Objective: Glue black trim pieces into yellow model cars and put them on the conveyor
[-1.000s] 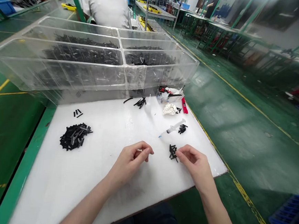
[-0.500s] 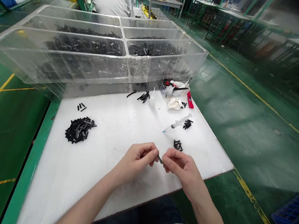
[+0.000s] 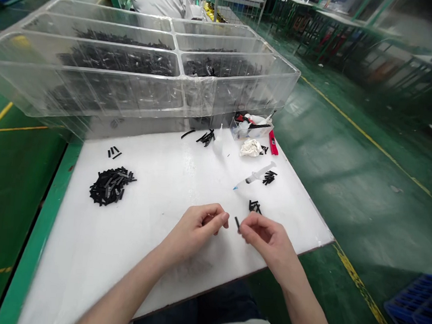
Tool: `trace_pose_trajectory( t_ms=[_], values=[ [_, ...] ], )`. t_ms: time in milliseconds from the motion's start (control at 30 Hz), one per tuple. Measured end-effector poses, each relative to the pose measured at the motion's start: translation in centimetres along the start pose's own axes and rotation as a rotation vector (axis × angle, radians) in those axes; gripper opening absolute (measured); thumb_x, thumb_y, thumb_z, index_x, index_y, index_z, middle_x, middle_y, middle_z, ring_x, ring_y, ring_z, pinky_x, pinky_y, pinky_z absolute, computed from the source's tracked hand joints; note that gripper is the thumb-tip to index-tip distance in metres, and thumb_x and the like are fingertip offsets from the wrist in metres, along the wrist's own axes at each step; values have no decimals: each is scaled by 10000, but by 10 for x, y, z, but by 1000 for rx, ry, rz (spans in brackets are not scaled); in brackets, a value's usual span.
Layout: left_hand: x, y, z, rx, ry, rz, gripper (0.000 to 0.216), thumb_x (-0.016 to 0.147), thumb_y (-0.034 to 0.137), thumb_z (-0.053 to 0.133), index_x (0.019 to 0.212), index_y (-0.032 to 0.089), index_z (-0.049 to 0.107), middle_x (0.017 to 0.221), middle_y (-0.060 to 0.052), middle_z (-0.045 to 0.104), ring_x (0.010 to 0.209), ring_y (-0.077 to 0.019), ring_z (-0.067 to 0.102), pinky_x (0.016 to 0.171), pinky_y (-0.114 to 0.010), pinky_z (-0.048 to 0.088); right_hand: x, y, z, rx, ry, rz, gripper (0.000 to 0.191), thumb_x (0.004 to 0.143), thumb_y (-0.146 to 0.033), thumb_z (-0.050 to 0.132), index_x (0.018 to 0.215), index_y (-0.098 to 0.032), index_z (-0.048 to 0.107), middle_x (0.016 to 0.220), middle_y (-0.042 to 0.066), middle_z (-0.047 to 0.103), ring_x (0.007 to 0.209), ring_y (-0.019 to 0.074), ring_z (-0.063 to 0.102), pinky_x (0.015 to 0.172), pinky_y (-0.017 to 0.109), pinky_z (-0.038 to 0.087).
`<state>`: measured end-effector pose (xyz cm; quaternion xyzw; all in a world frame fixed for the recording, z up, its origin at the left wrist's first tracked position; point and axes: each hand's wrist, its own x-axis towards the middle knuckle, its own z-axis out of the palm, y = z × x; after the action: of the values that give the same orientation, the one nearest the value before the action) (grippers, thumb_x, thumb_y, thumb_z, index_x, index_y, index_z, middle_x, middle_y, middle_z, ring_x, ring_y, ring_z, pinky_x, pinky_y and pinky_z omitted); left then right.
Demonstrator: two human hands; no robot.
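Observation:
My right hand (image 3: 264,235) pinches a short black strip (image 3: 237,224) between thumb and fingertips, and the strip's free end points up and left. Just left of it, my left hand (image 3: 203,226) is closed, thumb against curled fingers; whatever it may hold is hidden. Both hands are over the front of the white tabletop (image 3: 150,241), a small gap between them. Past my right hand lies a small heap of black strips (image 3: 255,206). A syringe with a blue tip (image 3: 254,176) lies beyond, beside another small group of strips (image 3: 269,177).
A big pile of black strips (image 3: 111,186) lies at left, a few loose strips (image 3: 114,152) behind it. A divided clear bin (image 3: 132,88) stands at the back. Near it are a white bottle (image 3: 218,142), crumpled tissue (image 3: 251,148), a small tool box (image 3: 251,131) and a red tool (image 3: 273,143).
The black strip, earlier spanning between the fingertips of both hands, is now in my right hand alone. My hands have drawn slightly apart. The whole view has shifted a little.

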<state>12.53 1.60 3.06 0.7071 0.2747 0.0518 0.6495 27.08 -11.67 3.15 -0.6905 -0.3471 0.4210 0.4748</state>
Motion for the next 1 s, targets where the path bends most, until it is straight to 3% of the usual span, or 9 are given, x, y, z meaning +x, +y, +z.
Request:
trace_pose_trajectory(
  t_ms=[100, 233, 367, 467, 567, 733, 833, 900, 1000],
  values=[
    [1, -1, -1, 38, 64, -39, 393, 935, 499, 441, 768, 179, 595, 627, 38, 467, 531, -94, 329, 531, -254, 259, 2, 13, -15, -248, 232, -38, 268, 854, -440, 636, 736, -199, 635, 681, -5, 544, 617, 132, 429, 588, 279, 363],
    [3, -2, -2, 62, 83, -56, 410, 930, 517, 430, 750, 182, 584, 611, 39, 440, 529, -99, 306, 529, -256, 245, 16, 25, -41, -454, 369, -136, 324, 855, -452, 628, 655, -197, 626, 618, -4, 557, 575, 138, 472, 563, 276, 391],
    [4, -3, -3, 77, 92, -52, 418, 927, 533, 424, 746, 188, 575, 615, 35, 433, 541, -107, 320, 534, -257, 252, 55, 25, -73, -596, 530, -239, 257, 879, -388, 566, 769, -184, 677, 797, 49, 664, 703, 176, 590, 685, 299, 459],
    [5, -4, -4, 83, 111, -44, 414, 922, 538, 430, 744, 191, 570, 611, 38, 425, 537, -107, 318, 529, -253, 249, 89, 27, -90, -638, 570, -258, 188, 828, -294, 573, 866, -168, 707, 867, 72, 661, 695, 180, 583, 769, 343, 456],
    [5, -4, -6, 83, 123, -38, 414, 917, 541, 431, 750, 191, 576, 605, 39, 430, 524, -104, 306, 517, -248, 239, 109, 29, -98, -652, 576, -261, 127, 771, -252, 600, 781, -174, 700, 790, 61, 639, 662, 180, 557, 766, 359, 451],
    [5, -3, -5, 85, 135, -26, 403, 917, 518, 431, 750, 184, 582, 594, 41, 430, 515, -101, 301, 515, -248, 243, 83, 18, -89, -551, 624, -263, 146, 822, -302, 589, 797, -172, 651, 749, 47, 634, 634, 175, 585, 665, 337, 493],
    [3, -2, -5, 74, 139, 2, 398, 928, 494, 425, 746, 179, 587, 607, 30, 470, 526, -103, 325, 525, -251, 257, 45, 0, -60, -411, 589, -383, 152, 877, -337, 598, 895, -197, 653, 819, 39, 660, 682, 164, 636, 678, 313, 533],
    [2, 0, -5, 37, 120, 39, 393, 938, 479, 418, 757, 177, 594, 639, 16, 522, 528, -101, 337, 527, -253, 268, 24, -11, -36, -356, 428, -493, 94, 881, -292, 618, 879, -212, 668, 833, 40, 676, 735, 169, 663, 713, 309, 545],
    [-1, 3, -5, -42, 91, 119, 393, 962, 456, 386, 817, 177, 622, 717, -5, 588, 522, -96, 339, 519, -251, 284, 10, -24, -6, -213, 124, -360, 93, 886, -289, 621, 854, -208, 656, 768, 23, 684, 693, 163, 680, 673, 286, 550]
  ],
)
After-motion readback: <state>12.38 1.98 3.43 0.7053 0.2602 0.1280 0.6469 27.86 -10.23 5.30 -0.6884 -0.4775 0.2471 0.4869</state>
